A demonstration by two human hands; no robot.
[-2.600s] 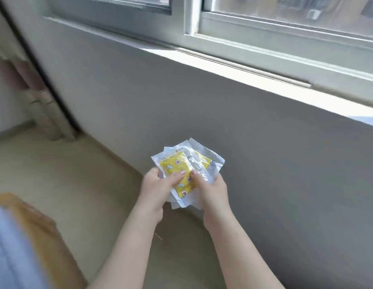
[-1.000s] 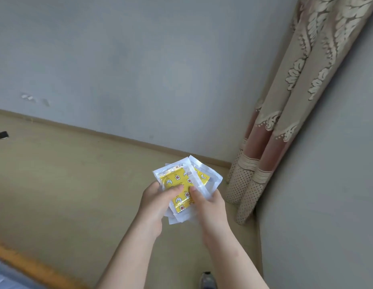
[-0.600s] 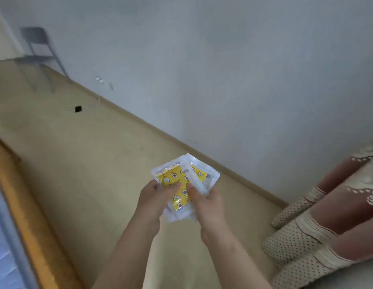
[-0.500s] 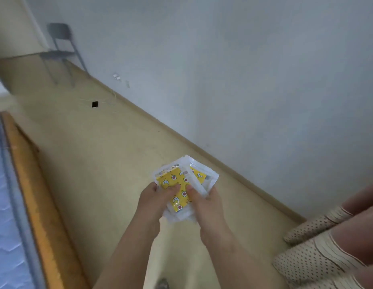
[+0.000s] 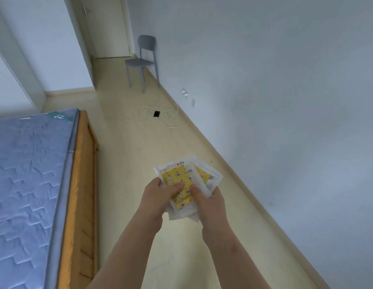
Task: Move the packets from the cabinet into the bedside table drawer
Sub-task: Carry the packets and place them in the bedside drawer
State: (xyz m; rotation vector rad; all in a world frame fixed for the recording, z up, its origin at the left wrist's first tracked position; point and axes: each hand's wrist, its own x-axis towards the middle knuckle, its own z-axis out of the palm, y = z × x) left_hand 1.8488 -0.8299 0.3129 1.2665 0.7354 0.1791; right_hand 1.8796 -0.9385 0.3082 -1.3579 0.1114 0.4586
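A small stack of clear plastic packets [image 5: 182, 178] with yellow patterned contents is held in front of me, over the floor. My left hand [image 5: 158, 195] grips the stack's left edge, thumb lying across the top packet. My right hand [image 5: 210, 201] grips the right side, thumb also on top. The packets are fanned slightly, and a second yellow one [image 5: 203, 173] peeks out at the right. Neither the cabinet nor the bedside table is in view.
A bed with a blue quilted mattress [image 5: 25, 184] and an orange wooden frame [image 5: 81, 184] runs along my left. A bare wall [image 5: 285, 101] is on the right. Ahead lie a black phone [image 5: 156, 114] with white cables on the floor, a grey chair [image 5: 144, 61] and a door [image 5: 106, 28].
The view has swung left from the window and curtain corner to the bed, chair and door. Both hands have kept the same hold on the packets.
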